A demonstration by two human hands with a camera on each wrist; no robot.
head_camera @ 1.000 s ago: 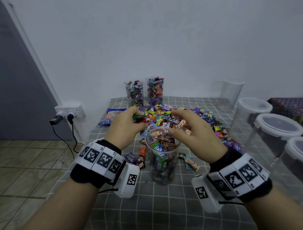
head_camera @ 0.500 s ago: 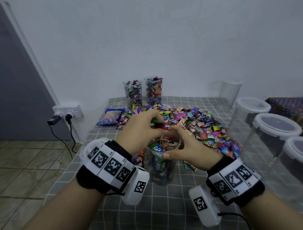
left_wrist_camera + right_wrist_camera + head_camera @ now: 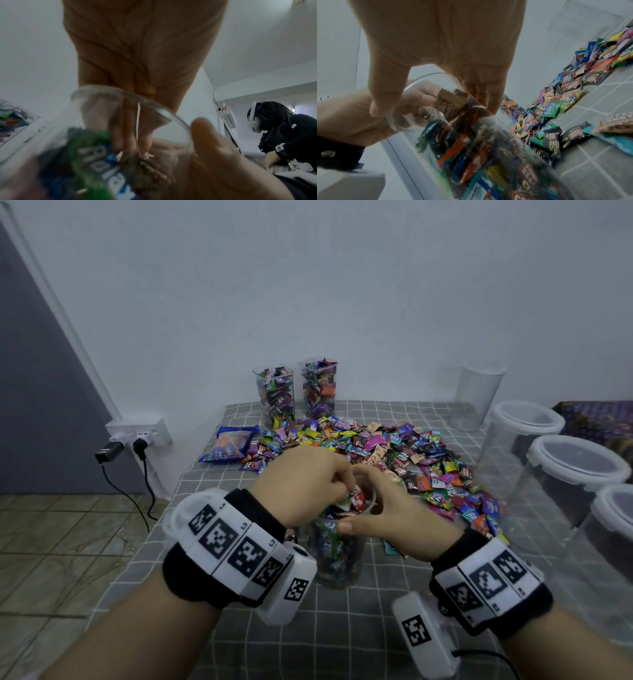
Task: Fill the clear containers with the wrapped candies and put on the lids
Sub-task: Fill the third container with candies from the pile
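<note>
The clear container (image 3: 337,546) stands near the bench (image 3: 342,645) front edge, nearly full. Left hand (image 3: 301,484) — over the candy pile (image 3: 394,446) a second ago — now pushes pinched candies into its mouth; right hand (image 3: 387,508) grip wraps the rim. Lid pending.

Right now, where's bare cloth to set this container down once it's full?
Bare checked cloth lies in front of the container, between both wrists, and left of it toward the table edge. Behind, the candy pile crowds the middle; lidded tubs fill the right.
</note>
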